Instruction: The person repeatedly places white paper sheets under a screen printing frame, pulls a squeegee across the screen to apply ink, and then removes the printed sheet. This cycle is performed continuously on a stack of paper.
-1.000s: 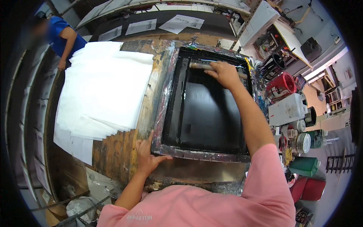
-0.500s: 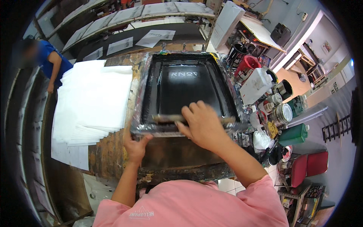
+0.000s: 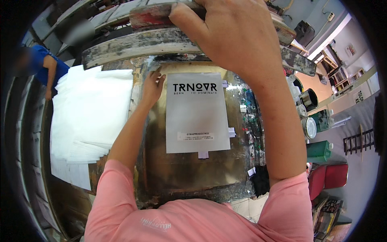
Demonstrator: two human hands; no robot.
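A translucent pale sheet (image 3: pixel 197 117) printed with black lettering lies on the brown, shiny work board, with small paper tabs (image 3: pixel 203 155) at its edges. My left hand (image 3: pixel 152 86) is open beside the sheet's upper left corner, fingers apart and nothing in them. High and close to the camera, my right hand (image 3: pixel 238 36) is closed on a paint-stained wooden squeegee (image 3: pixel 151 18); some of its fingers are cut off by the top edge. Below the squeegee spans the raised wooden edge of the printing screen frame (image 3: pixel 141 48), and the rest of the frame is hidden.
On the left stands a stack of white sheets (image 3: pixel 90 113). A person in blue (image 3: pixel 50 68) is behind it at the far left. Cans (image 3: pixel 309 99), a green jug (image 3: pixel 318 151) and a black cloth (image 3: pixel 260 181) crowd the right side, with a red chair (image 3: pixel 336 175) beyond.
The screen frame, which lay flat on the board, is now lifted, uncovering the printed sheet. My right hand rose with the squeegee. My left hand left the frame's near edge and reached farther forward.
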